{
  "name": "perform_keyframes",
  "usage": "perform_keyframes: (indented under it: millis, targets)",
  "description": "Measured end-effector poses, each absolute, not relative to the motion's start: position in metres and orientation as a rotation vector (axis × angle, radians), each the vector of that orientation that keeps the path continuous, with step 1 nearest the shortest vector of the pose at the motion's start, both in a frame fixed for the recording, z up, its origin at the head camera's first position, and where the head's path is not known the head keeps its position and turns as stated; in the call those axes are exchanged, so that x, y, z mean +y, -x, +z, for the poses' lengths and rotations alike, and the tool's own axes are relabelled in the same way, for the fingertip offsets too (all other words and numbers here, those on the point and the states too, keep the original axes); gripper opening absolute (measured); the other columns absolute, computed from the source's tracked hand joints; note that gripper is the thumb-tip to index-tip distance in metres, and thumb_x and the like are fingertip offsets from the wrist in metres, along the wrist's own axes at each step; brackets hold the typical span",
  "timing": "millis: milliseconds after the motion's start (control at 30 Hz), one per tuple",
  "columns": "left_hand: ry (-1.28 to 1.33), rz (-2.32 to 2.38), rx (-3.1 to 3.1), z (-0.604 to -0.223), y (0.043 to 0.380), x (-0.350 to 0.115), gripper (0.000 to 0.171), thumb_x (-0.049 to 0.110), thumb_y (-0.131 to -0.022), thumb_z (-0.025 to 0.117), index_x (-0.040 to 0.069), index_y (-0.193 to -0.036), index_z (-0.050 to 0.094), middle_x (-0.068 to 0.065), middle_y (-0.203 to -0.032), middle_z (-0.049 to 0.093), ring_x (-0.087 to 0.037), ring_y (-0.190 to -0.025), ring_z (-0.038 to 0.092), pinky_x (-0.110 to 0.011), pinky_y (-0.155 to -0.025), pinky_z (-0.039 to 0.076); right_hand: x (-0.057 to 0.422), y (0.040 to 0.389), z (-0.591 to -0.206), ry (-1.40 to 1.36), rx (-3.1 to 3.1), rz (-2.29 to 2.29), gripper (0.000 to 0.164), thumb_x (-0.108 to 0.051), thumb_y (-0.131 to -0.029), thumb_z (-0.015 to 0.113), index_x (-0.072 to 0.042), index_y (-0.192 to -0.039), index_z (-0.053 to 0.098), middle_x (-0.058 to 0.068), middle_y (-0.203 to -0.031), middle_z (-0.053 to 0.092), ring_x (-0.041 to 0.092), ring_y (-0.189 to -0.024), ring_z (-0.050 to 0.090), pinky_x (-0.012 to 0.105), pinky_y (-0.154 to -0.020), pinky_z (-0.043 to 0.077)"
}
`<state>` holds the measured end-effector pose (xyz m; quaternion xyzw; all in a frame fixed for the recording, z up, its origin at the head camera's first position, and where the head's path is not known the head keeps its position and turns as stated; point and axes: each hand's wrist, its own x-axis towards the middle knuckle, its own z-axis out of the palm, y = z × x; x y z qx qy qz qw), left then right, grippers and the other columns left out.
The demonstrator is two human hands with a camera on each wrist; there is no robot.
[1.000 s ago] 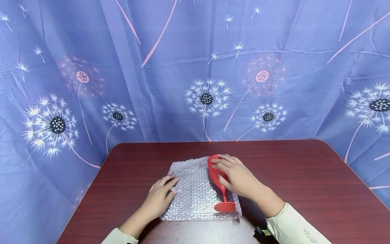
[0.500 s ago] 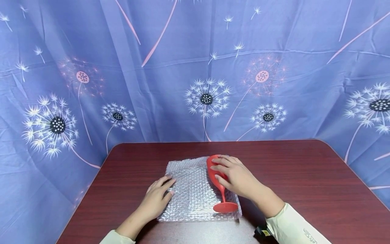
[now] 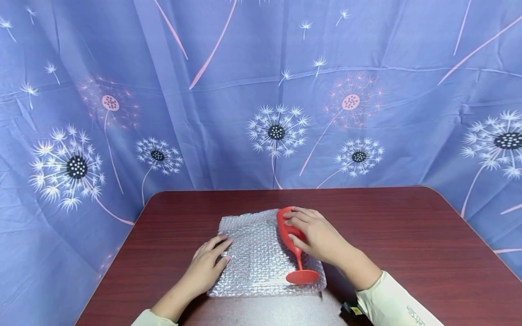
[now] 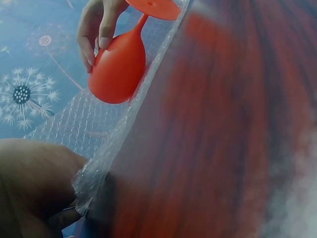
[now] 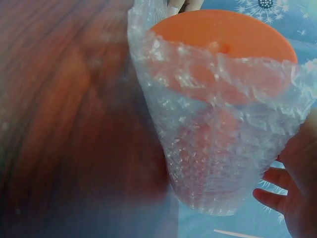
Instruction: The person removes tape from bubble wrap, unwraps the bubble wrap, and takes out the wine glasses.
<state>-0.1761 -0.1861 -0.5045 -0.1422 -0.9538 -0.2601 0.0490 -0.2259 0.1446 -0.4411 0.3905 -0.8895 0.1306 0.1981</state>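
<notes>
A red plastic goblet (image 3: 290, 235) lies on its side on the right part of a sheet of bubble wrap (image 3: 254, 253), its round foot toward the near edge. My right hand (image 3: 316, 233) grips the goblet's bowl from above, fingers curled over it. Across the sheet, my left hand (image 3: 205, 267) rests at the left border with fingers and thumb spread on the wrap. The left wrist view has the goblet's bowl (image 4: 118, 72) uncovered. In the right wrist view, raised bubble wrap (image 5: 208, 134) stands before the stem and partly covers the foot (image 5: 223, 32).
The dark red wooden table (image 3: 408, 235) carries the sheet near its front middle. Beside my right sleeve lies a small black item (image 3: 351, 310) with a yellow mark. Behind the table hangs a blue curtain (image 3: 228, 113) printed with dandelions.
My left hand has slid a little to the left, and the wrap's left edge has shifted the same way. The right hand stays on the goblet, whose foot has turned slightly.
</notes>
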Motion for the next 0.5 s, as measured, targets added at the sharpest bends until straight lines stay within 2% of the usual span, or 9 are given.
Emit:
perform_keyframes:
  millis: [233,500]
  targets:
    - [0.419,-0.8,-2.911,-0.5039,0.1753,-0.1881,0.047,0.023,-0.1,0.062,0.012,-0.145,0.056,-0.008,-0.153,0.049,-0.038,-0.142,0.044,-0.062,-0.118,0.028,0.1456,0.227,-0.4432,-1.12,-2.443,0.365,0.026,-0.023,-0.089,0.072,-0.017,-0.114,0.076,0.007,-0.128,0.068,0.033,-0.132,0.056,0.051,-0.109,0.045]
    - [0.403,-0.824,-2.905,-0.5033,0.1745,-0.1902,0.046,0.021,-0.1,0.062,0.011,-0.145,0.056,-0.009,-0.152,0.05,-0.038,-0.142,0.044,-0.064,-0.118,0.027,0.1456,0.2265,-0.4435,-1.109,-2.445,0.383,0.022,-0.022,-0.089,0.073,-0.016,-0.11,0.076,0.004,-0.129,0.07,0.031,-0.133,0.057,0.05,-0.11,0.045]
